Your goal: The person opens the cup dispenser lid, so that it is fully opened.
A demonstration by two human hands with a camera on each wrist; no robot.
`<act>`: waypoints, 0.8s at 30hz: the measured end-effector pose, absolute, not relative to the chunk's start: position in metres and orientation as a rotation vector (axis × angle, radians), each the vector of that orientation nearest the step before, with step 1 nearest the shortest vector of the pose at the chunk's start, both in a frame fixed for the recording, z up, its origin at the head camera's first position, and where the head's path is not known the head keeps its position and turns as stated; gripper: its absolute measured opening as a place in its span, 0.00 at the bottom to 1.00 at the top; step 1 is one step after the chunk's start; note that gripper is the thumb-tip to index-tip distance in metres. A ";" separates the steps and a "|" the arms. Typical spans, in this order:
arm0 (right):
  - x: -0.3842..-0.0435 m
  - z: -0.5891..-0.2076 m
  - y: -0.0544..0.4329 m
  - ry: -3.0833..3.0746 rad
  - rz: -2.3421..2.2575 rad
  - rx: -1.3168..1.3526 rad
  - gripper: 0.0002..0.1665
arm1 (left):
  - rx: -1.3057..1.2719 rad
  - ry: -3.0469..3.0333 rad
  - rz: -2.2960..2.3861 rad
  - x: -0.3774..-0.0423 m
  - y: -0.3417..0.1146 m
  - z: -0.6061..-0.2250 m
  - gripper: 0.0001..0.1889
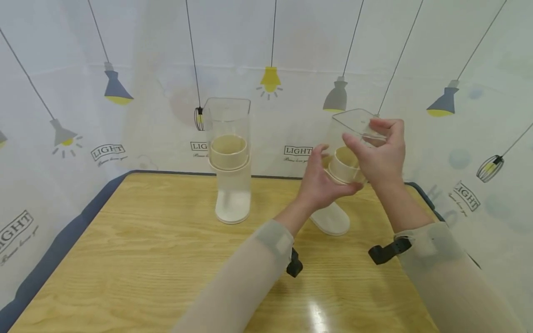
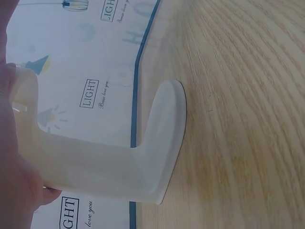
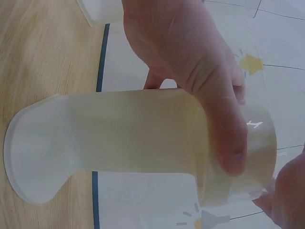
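Observation:
On the right of the head view is a cream stand (image 1: 333, 221) with a flat rounded foot and a round collar. My left hand (image 1: 318, 185) grips it round the collar, the thumb across the front in the right wrist view. A clear plastic sleeve (image 1: 343, 127) with an open top rises from the collar, slightly tilted. My right hand (image 1: 385, 155) holds this sleeve between thumb and fingers near its upper edge. The stand's upright (image 2: 90, 164) and foot show sideways in the left wrist view, the foot on the wooden table (image 1: 166, 259).
A matching stand (image 1: 233, 203) with its own clear sleeve (image 1: 229, 111) stands upright to the left, near the table's back edge. Behind the table hangs a white cloth (image 1: 154, 92) printed with lamps. A dark blue border (image 1: 79, 217) runs along the table's edge.

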State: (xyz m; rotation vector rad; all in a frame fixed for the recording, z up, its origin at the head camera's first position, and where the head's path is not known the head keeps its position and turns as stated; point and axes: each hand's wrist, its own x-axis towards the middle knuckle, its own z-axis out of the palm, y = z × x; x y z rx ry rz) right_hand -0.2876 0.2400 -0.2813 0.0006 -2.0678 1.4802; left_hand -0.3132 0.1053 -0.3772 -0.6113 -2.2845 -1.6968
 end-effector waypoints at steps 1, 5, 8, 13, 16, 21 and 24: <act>-0.288 -0.281 0.240 -2.058 1.493 -0.004 0.34 | -0.613 -2.285 -1.691 -0.313 0.105 -0.377 0.67; -0.288 -0.280 0.238 -2.008 1.547 -0.008 0.32 | -0.614 -2.294 -1.670 -0.314 0.105 -0.377 0.66; -0.287 -0.279 0.237 -2.011 1.551 -0.014 0.33 | -0.605 -2.306 -1.666 -0.313 0.105 -0.378 0.66; -0.282 -0.277 0.235 -2.081 1.445 -0.057 0.35 | -0.604 -2.312 -1.678 -0.312 0.106 -0.376 0.66; -0.280 -0.276 0.233 -2.116 1.367 -0.054 0.37 | -0.594 -2.330 -1.657 -0.312 0.105 -0.375 0.67; -0.279 -0.273 0.233 -2.110 1.353 -0.080 0.37 | -0.605 -2.347 -1.627 -0.313 0.104 -0.375 0.67; -0.279 -0.272 0.233 -2.082 1.411 -0.110 0.35 | -0.621 -2.344 -1.612 -0.315 0.102 -0.376 0.68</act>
